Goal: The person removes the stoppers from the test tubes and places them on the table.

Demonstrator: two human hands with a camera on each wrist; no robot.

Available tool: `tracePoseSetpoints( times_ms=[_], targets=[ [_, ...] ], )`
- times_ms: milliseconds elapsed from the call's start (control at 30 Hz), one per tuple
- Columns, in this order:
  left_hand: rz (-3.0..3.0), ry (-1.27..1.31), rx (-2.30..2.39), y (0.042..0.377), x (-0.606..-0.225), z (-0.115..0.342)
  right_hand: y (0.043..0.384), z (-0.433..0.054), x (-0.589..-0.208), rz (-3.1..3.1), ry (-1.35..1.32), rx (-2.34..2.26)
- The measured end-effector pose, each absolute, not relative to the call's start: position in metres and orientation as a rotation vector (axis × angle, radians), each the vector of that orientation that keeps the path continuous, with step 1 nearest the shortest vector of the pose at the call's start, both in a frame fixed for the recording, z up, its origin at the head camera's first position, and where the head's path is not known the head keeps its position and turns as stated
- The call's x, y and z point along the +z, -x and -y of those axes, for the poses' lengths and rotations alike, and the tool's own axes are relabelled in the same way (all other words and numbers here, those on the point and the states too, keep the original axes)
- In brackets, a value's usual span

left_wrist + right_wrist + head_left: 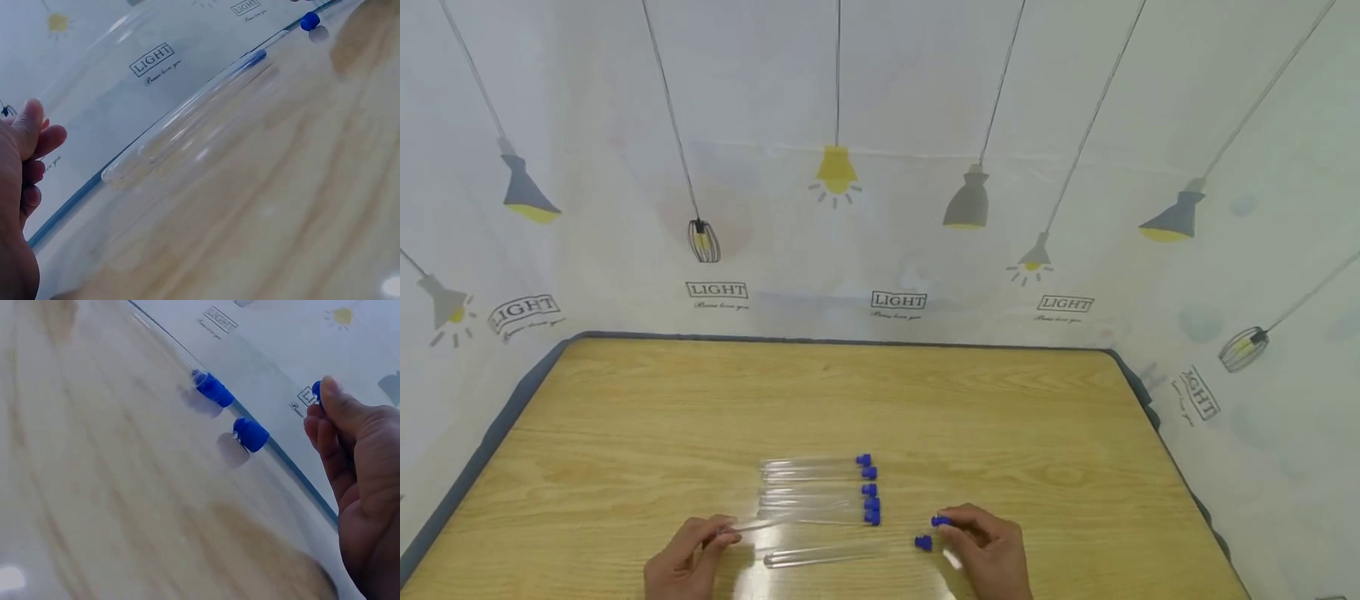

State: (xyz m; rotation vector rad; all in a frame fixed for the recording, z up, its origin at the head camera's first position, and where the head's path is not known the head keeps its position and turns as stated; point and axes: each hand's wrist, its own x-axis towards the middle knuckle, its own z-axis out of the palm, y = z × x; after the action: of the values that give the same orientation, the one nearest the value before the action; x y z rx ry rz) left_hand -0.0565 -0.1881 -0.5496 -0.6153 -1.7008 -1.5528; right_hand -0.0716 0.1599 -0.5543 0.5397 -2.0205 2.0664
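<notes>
My left hand (pixel 688 557) pinches a clear test tube (pixel 758 526) near its left end; the tube points right, its far part faint against the others. In the right wrist view, a blue stopper (pixel 317 390) sits between the thumb and fingers of my right hand (pixel 369 444). Below that hand a loose blue stopper (pixel 251 435) lies on the table. Between the hands, uncapped clear test tubes (pixel 823 555) lie side by side near the front. Behind them is a row of several clear tubes (pixel 812 492) with blue stoppers (pixel 869 490) at their right ends.
The wood-grain table (pixel 1000 417) has a dark blue edge along its back and sides. A pale wall covering (pixel 895 233) printed with hanging lamps surrounds it on three sides. Light glints off the tabletop near the front.
</notes>
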Motion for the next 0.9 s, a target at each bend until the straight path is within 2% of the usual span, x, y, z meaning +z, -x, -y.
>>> tracePoseSetpoints(
  times_ms=[267,500,733,900],
  targets=[
    [1.846,0.643,-1.477,0.056,-0.553,0.186,0.078,-0.164,-0.557,2.11,-0.613,1.969],
    [1.962,0.586,-1.388,0.058,-0.572,0.186,0.079,-0.162,-0.566,2.351,-0.459,1.727],
    [1.955,0.638,-1.343,0.056,-0.535,0.176,0.078,-0.158,-0.567,2.502,-0.324,1.688],
    [2.02,0.604,-1.338,0.054,-0.539,0.177,0.077,-0.156,-0.564,2.551,-0.278,1.683]
  ],
)
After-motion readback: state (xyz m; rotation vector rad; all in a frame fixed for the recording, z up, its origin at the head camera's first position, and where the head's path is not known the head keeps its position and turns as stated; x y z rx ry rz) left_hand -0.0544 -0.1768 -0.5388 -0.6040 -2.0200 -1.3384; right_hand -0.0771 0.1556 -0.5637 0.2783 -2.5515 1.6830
